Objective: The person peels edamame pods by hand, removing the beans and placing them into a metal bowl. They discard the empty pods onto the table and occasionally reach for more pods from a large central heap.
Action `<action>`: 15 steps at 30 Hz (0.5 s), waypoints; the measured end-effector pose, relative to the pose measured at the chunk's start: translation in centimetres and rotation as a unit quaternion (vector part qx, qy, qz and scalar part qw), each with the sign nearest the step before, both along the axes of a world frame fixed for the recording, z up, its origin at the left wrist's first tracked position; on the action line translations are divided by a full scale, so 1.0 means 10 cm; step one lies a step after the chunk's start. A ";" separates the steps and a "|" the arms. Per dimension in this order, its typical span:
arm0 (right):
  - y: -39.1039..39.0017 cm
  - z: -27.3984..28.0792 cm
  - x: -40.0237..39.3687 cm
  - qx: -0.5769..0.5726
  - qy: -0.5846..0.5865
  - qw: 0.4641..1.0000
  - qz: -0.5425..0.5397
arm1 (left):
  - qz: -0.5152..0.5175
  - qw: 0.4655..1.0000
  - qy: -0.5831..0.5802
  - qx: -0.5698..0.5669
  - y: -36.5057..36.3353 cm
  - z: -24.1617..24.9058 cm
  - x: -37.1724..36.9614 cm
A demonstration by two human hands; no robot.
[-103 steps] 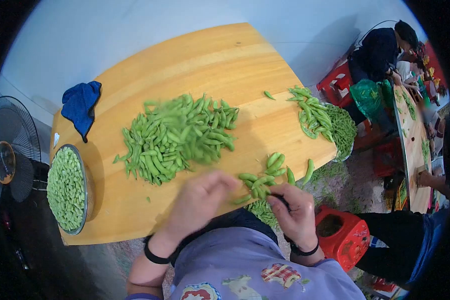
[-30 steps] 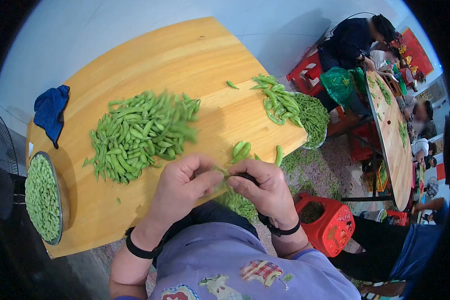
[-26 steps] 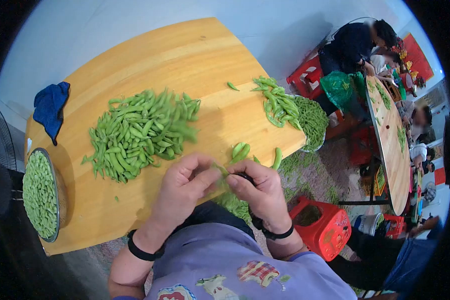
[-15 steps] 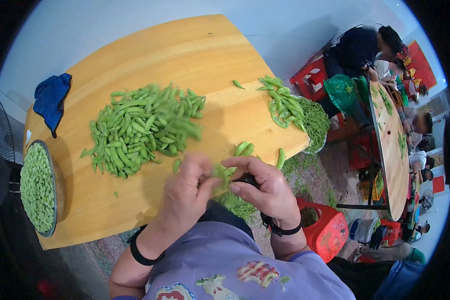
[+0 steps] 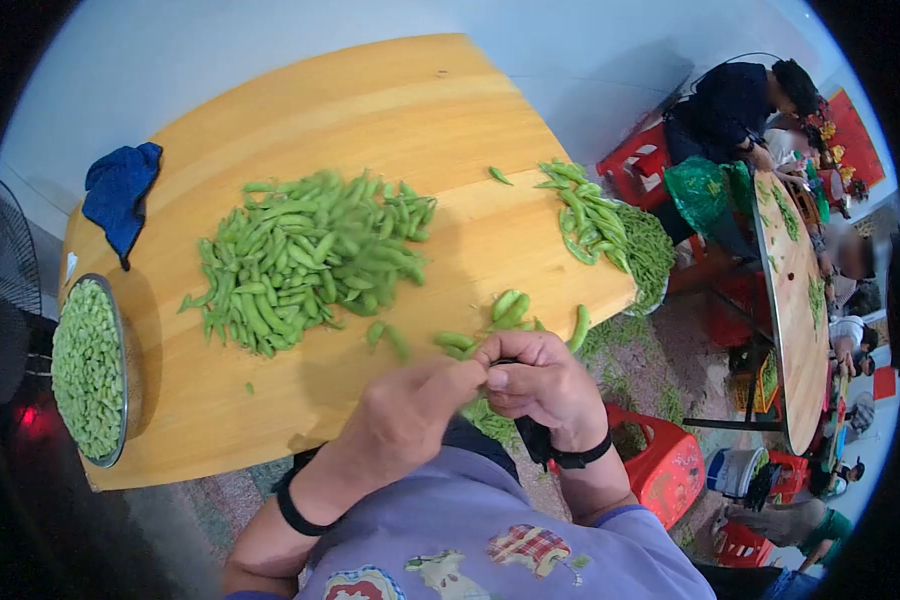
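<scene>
My left hand point(image 5: 402, 405) is closed in a pinch, its fingertips meeting those of my right hand above the table's front edge. Whatever it pinches is hidden. My right hand point(image 5: 545, 385) is curled around a small black tool point(image 5: 502, 362), mostly covered by the fingers. Just beyond my hands lie a few plump green soybean pods point(image 5: 510, 308). A large heap of soybean pods point(image 5: 290, 265) covers the middle of the wooden table point(image 5: 370, 100). At the left edge stands a metal bowl point(image 5: 125, 385) full of shelled green beans point(image 5: 85, 370).
A blue cloth point(image 5: 122, 200) lies at the far left. More pods point(image 5: 585, 215) sit at the right corner, beside a container of thin green pieces point(image 5: 647, 255). A red stool point(image 5: 660, 465) stands to my right. Several people work around another table point(image 5: 785, 330).
My left hand has moved right and now meets my right hand at the fingertips. The view has shifted slightly, so the table appears further right.
</scene>
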State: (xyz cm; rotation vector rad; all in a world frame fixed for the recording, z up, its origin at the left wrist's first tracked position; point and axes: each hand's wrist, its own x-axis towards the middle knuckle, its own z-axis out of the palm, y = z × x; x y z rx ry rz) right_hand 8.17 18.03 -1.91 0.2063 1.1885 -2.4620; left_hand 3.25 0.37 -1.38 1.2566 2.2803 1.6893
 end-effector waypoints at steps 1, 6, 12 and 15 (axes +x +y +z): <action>-0.03 -0.01 0.02 -0.006 0.002 1.000 0.004 | 0.004 1.000 0.002 -0.006 0.00 0.01 0.02; -0.05 -0.01 0.06 -0.112 -0.060 0.992 -0.028 | -0.013 0.989 -0.150 -0.011 -0.06 0.07 0.01; -0.17 0.20 0.08 -0.003 -0.051 0.997 -0.065 | -0.038 0.951 -0.305 0.030 -0.10 0.04 -0.06; -0.18 0.24 0.08 0.100 -0.036 0.989 -0.101 | -0.046 0.982 -0.181 -0.027 -0.14 0.10 -0.06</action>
